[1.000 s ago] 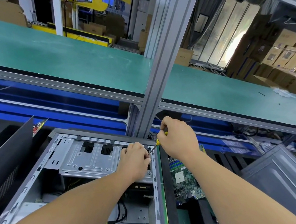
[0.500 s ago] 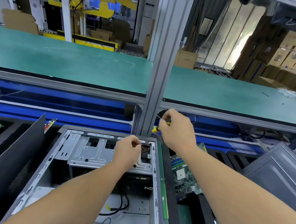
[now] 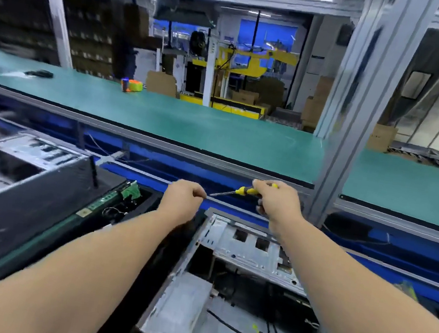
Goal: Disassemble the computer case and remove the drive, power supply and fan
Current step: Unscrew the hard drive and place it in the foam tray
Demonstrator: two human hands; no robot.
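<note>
Both hands have lifted off the drive cage since the earlier frames, and the view has swung left, so a second open grey metal computer case (image 3: 17, 164) now shows at nine o'clock, blurred, with a green circuit board (image 3: 130, 191) just beside it. The left hand (image 3: 183, 203) hangs above the dark gap between the two cases, fingertips pressed together as if pinching something small; whether a screw sits there I cannot tell. The right hand (image 3: 278, 202), at about twelve o'clock, grips a yellow-and-black-handled screwdriver (image 3: 240, 191), its tip aimed at the left hand. Below, from six toward three o'clock, lies the open silver steel computer case (image 3: 184, 298), its side panel already off. Its perforated silver drive cage (image 3: 254, 250) remains mounted and loose black cables (image 3: 233, 329) trail on the floor. My judgement: early to mid task, with the drive, power supply and fan not visibly out yet.
</note>
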